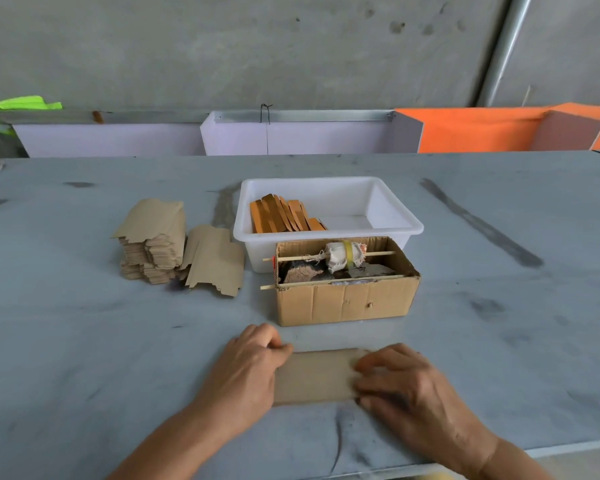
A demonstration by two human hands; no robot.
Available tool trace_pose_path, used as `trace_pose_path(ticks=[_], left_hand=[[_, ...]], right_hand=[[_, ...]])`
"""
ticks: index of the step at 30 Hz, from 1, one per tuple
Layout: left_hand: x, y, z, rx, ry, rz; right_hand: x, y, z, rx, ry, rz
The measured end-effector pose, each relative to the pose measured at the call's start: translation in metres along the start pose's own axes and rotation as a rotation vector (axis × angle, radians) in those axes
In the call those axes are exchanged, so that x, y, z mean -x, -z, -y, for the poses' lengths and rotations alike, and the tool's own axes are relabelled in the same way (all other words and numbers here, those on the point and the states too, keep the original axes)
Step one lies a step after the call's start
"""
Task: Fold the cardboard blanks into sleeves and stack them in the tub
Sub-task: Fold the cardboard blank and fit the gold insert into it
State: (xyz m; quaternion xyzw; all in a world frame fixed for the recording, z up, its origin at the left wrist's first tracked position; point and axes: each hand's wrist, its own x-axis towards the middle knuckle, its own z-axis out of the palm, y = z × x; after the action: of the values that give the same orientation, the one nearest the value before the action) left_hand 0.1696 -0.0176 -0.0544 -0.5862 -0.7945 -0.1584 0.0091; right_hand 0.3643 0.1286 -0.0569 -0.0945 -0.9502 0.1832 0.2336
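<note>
Grey worktable (84, 358): blank stack (153, 244) far left, tub (329, 188) centre. My left hand (246, 368) and right hand (406, 382), fingers curled, press one blank (316, 375) flat at its ends. Creasing appears under way; next, I judge, transfer to tub.

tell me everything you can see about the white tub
The white tub is a rectangular, plastic-looking bin with a rolled rim and sloping walls, standing upright and open on the grey table. In its left half a row of orange sleeves stands on edge, leaning; its right half shows bare floor. A cardboard box sits right against its near wall and hides part of it. The blank stack lies to its left, apart. Neither hand touches it.
</note>
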Motion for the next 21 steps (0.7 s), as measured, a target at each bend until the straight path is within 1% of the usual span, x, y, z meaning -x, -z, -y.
trace_pose_path(ticks=[3,4,6,7,9,12,14,16,17,18,19,21], left_hand=[[-0.004,0.005,-0.001,0.271,0.081,0.013],[-0.004,0.008,-0.001,0.422,0.126,0.014],[-0.001,0.016,-0.002,0.777,0.204,-0.006],[-0.001,0.018,-0.001,0.869,0.233,-0.019],[-0.003,0.018,-0.005,0.951,0.284,-0.087],[-0.01,0.018,-0.015,1.088,0.455,-0.201],[-0.014,0.02,-0.02,1.176,0.542,-0.249],[-0.018,0.023,-0.023,1.243,0.587,-0.308],[-0.02,0.024,-0.024,1.268,0.597,-0.343],[-0.021,0.026,-0.025,1.28,0.6,-0.37],[-0.022,0.027,-0.026,1.283,0.594,-0.384],[-0.022,0.029,-0.028,1.272,0.566,-0.38]], right_hand=[[-0.002,0.0,-0.002,-0.007,0.003,-0.031],[-0.003,0.001,-0.004,-0.038,-0.022,-0.053],[-0.005,0.006,-0.005,-0.179,-0.174,-0.117],[-0.007,0.009,-0.005,-0.257,-0.267,-0.136],[-0.014,0.016,-0.003,-0.353,-0.359,-0.126],[-0.026,0.026,0.007,-0.396,-0.382,-0.151],[-0.028,0.028,0.011,-0.406,-0.452,-0.276],[-0.026,0.029,0.013,-0.36,-0.567,-0.492],[-0.026,0.03,0.015,-0.346,-0.61,-0.568],[-0.026,0.031,0.018,-0.366,-0.645,-0.585],[-0.028,0.031,0.022,-0.451,-0.673,-0.557],[-0.034,0.03,0.029,-0.693,-0.732,-0.446]])
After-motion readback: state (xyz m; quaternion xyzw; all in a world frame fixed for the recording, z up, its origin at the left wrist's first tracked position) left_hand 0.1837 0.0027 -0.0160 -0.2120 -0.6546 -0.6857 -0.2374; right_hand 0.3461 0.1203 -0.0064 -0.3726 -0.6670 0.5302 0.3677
